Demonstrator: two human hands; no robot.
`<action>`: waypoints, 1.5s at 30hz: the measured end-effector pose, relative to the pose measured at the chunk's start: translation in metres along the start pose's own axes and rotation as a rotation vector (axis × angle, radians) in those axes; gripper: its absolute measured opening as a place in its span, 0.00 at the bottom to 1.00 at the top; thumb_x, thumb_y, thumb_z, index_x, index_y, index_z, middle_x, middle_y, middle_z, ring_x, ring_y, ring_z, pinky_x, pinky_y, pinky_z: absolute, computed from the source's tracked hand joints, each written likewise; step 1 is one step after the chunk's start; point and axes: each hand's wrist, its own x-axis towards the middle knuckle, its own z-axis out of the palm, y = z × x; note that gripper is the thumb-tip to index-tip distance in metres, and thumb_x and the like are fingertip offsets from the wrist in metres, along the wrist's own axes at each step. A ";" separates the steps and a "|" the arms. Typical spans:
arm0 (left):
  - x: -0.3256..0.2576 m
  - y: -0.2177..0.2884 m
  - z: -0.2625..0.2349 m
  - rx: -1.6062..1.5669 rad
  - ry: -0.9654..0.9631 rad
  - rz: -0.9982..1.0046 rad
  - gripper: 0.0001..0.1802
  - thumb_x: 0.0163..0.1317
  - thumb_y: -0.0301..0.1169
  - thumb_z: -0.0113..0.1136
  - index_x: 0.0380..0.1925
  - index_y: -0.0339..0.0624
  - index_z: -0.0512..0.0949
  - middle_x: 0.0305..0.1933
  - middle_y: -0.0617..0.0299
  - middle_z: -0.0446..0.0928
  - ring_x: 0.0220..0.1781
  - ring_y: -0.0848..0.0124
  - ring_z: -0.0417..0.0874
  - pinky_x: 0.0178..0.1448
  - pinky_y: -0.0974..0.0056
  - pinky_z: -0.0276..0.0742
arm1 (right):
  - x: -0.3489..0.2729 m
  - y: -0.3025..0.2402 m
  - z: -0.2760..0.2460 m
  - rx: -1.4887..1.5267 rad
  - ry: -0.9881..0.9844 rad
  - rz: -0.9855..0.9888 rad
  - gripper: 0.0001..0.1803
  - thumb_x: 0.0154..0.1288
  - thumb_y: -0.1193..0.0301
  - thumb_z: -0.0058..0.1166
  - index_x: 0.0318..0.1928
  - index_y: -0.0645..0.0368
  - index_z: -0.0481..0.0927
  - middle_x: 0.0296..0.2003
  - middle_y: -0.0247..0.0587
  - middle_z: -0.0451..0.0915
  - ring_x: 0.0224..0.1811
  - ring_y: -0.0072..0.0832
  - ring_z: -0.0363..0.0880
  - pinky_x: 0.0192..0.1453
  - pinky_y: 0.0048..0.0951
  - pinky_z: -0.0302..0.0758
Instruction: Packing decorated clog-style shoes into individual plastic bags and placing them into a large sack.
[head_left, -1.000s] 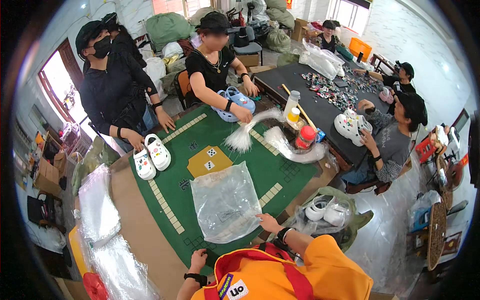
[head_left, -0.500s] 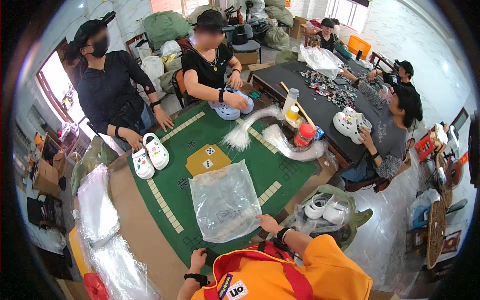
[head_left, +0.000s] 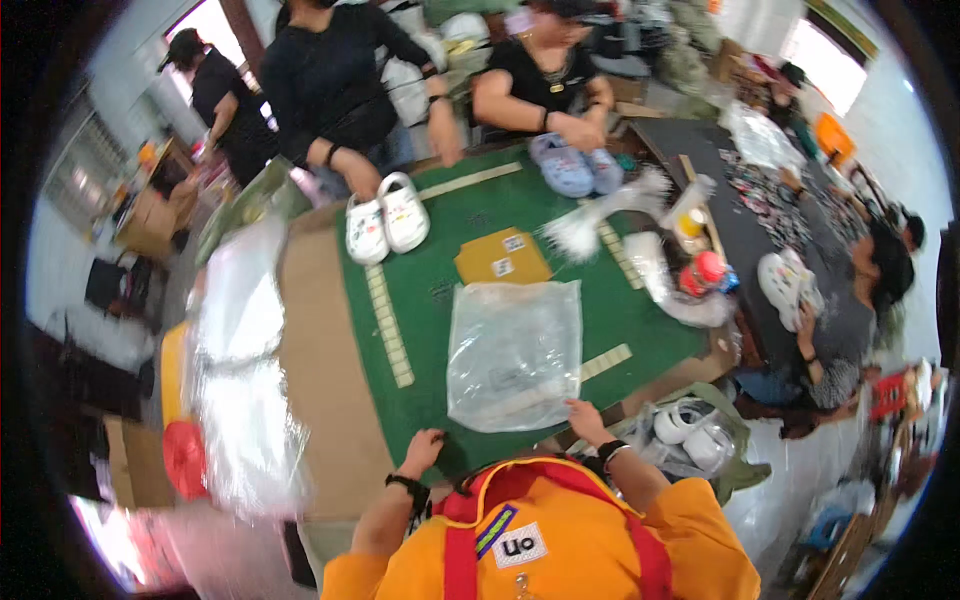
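A clear plastic bag [head_left: 513,350] lies flat on the green mat [head_left: 640,330] in front of me, its closed-looking lower edge toward my body. My right hand [head_left: 590,422] is at the bag's near right corner, fingers reaching to it and resting there; the hand is slightly blurred. My left hand [head_left: 424,452] rests at the mat's near edge, left of the bag and apart from it. Its fingers are curled, with nothing seen in them. Beyond the bag, at the far left, stands a pair of white clogs [head_left: 387,217] with coloured charms, touched by a co-worker's hand.
A stack of clear bags [head_left: 245,400] lies along the left. Another co-worker handles light blue clogs [head_left: 565,168]. White plastic strands [head_left: 590,228] and a red-lidded jar [head_left: 703,272] stand right. White shoes [head_left: 690,430] sit in an open sack beside my right arm.
My view has swung left, so the table appears shifted right and another person shows at the far left. Both my hands stay near the same places by the bag and mat.
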 end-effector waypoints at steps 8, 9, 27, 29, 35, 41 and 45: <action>-0.007 0.001 -0.005 -0.051 -0.010 -0.068 0.16 0.48 0.31 0.54 0.40 0.44 0.75 0.32 0.48 0.73 0.36 0.55 0.75 0.42 0.58 0.71 | 0.007 -0.017 -0.007 0.142 -0.078 0.071 0.19 0.50 0.71 0.46 0.47 0.50 0.74 0.38 0.50 0.73 0.42 0.44 0.72 0.47 0.38 0.69; -0.008 0.000 -0.008 -0.093 -0.028 -0.118 0.17 0.47 0.30 0.54 0.41 0.44 0.75 0.31 0.49 0.73 0.35 0.56 0.75 0.41 0.58 0.71 | 0.010 -0.020 -0.005 0.118 -0.086 0.103 0.20 0.50 0.71 0.47 0.47 0.50 0.73 0.39 0.49 0.73 0.42 0.42 0.73 0.48 0.37 0.69; 0.035 0.138 -0.031 0.439 0.248 0.483 0.22 0.42 0.31 0.57 0.43 0.55 0.73 0.48 0.55 0.66 0.51 0.56 0.65 0.50 0.48 0.61 | 0.003 -0.074 -0.043 0.231 0.142 -0.016 0.23 0.49 0.75 0.48 0.49 0.47 0.72 0.37 0.45 0.73 0.39 0.39 0.74 0.43 0.34 0.71; 0.042 0.122 -0.012 0.586 0.188 0.420 0.19 0.43 0.32 0.55 0.40 0.59 0.75 0.45 0.56 0.68 0.49 0.57 0.66 0.48 0.47 0.61 | 0.003 -0.068 -0.040 0.148 -0.039 -0.176 0.21 0.50 0.71 0.49 0.49 0.48 0.72 0.38 0.45 0.73 0.40 0.39 0.73 0.46 0.33 0.70; 0.044 0.096 0.010 0.502 -0.146 0.209 0.19 0.47 0.32 0.50 0.42 0.61 0.75 0.40 0.57 0.71 0.49 0.56 0.68 0.50 0.47 0.61 | -0.012 -0.053 -0.040 0.206 -0.204 -0.122 0.18 0.55 0.63 0.48 0.47 0.50 0.74 0.43 0.45 0.73 0.44 0.38 0.72 0.50 0.30 0.68; 0.038 0.114 0.008 0.597 -0.156 0.381 0.19 0.49 0.29 0.49 0.43 0.61 0.75 0.52 0.55 0.65 0.56 0.53 0.64 0.56 0.44 0.57 | -0.021 -0.063 -0.051 0.210 -0.050 -0.004 0.14 0.56 0.67 0.47 0.43 0.54 0.76 0.37 0.45 0.76 0.42 0.38 0.74 0.47 0.30 0.70; 0.039 0.118 0.009 0.696 0.027 0.570 0.21 0.49 0.29 0.50 0.45 0.57 0.72 0.56 0.53 0.61 0.55 0.53 0.64 0.54 0.42 0.59 | -0.006 -0.075 -0.055 0.232 0.109 -0.106 0.12 0.56 0.70 0.45 0.39 0.56 0.77 0.32 0.46 0.75 0.36 0.40 0.74 0.41 0.33 0.71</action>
